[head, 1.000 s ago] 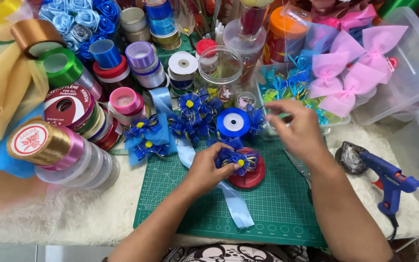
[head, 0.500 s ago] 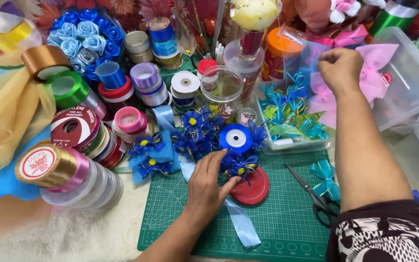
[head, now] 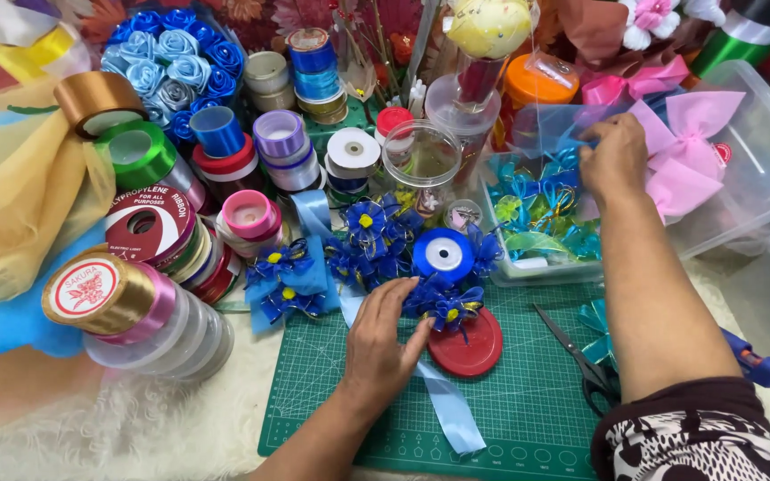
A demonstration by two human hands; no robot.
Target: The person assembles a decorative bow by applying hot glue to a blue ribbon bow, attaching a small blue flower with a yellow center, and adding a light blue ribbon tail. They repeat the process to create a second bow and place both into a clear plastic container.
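Note:
My left hand (head: 383,343) rests flat on the green cutting mat (head: 528,419), fingers touching a blue ribbon flower (head: 449,303) that lies on a red round lid (head: 467,346). A light blue ribbon strip (head: 453,410) runs out from under that hand. My right hand (head: 614,158) reaches far up into a clear box (head: 538,267) of teal and blue ribbon bows (head: 541,209); its fingers pinch at something blue there, and what exactly they hold is hidden. A blue ribbon spool (head: 443,254) stands between the two hands.
Many ribbon rolls (head: 149,227) crowd the left side, with several more blue flowers (head: 289,281) beside them. Black scissors (head: 585,361) and a blue glue gun (head: 755,363) lie at the right. Pink bows (head: 683,151) fill a clear tub, and a glass jar (head: 421,160) stands behind.
My right hand moved from the mat up and right into the box of bows, then a little lower. The left hand stayed on the flower. The scissors came into view.

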